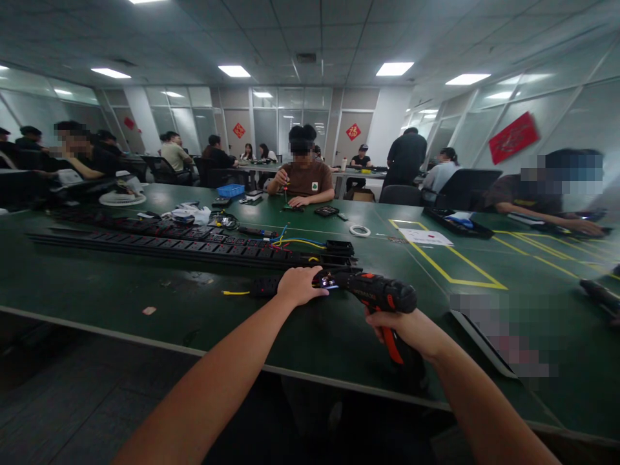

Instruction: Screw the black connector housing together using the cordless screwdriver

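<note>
Drill, pistol-shaped, black-and-orange, snug within right grip (left grip around boxy black unit)

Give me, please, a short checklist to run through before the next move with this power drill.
1. Right grip around the power drill handle: ok.
2. Left grip holding the black socket unit: ok.
3. Yellow wire away from the drill: ok, it sticks out at the unit's opposite end.
4. White ring out of the way: ok, it lies farther across the table.
5. Bit properly seated: cannot tell, too small.
6. Trigger released: cannot tell.
</note>
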